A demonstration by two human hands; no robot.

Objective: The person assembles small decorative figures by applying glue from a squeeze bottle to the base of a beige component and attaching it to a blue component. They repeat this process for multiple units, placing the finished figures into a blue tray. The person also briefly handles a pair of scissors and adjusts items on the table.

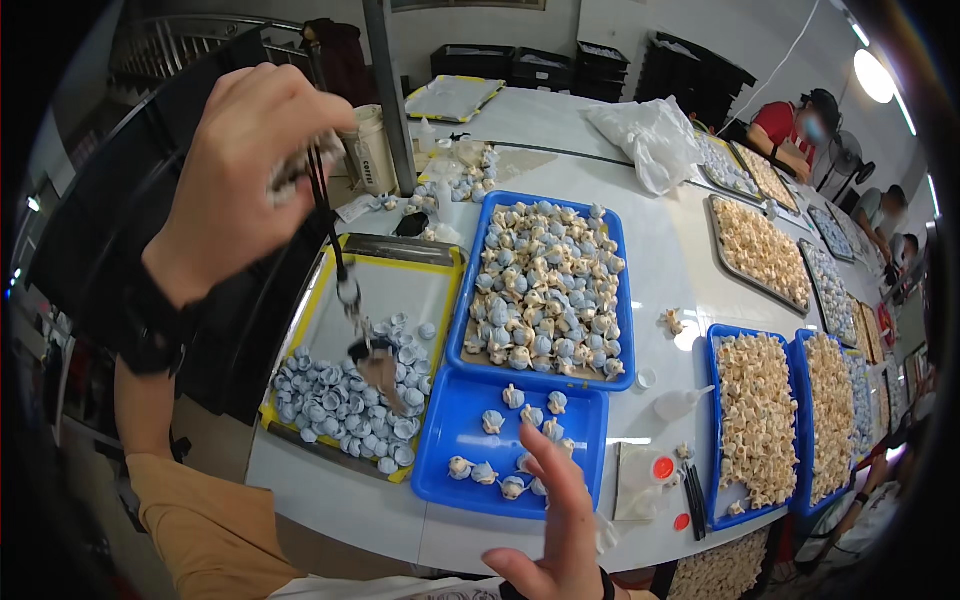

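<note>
My left hand (250,150) is raised at the upper left, its fingers closed round a thin black cord (335,255). A metal clasp and a blurred dark and brownish end hang from the cord over the metal tray (345,243) with yellow-taped edges. Light blue cup-shaped pieces (345,395) lie heaped in that tray. My right hand (560,540) is at the bottom centre, thumb and finger spread, holding nothing visible. It is in front of a shallow blue tray (440,430) with several small blue-capped figurines (512,487). Behind it, a larger blue tray (628,330) is full of similar figurines.
On the right stand a squeeze bottle (676,403), a red-lidded container (645,470), black sticks (694,500) and blue trays of cream pieces (757,420). A metal post (390,95) rises behind the taped tray. Co-workers sit at the far right, one in red (778,128).
</note>
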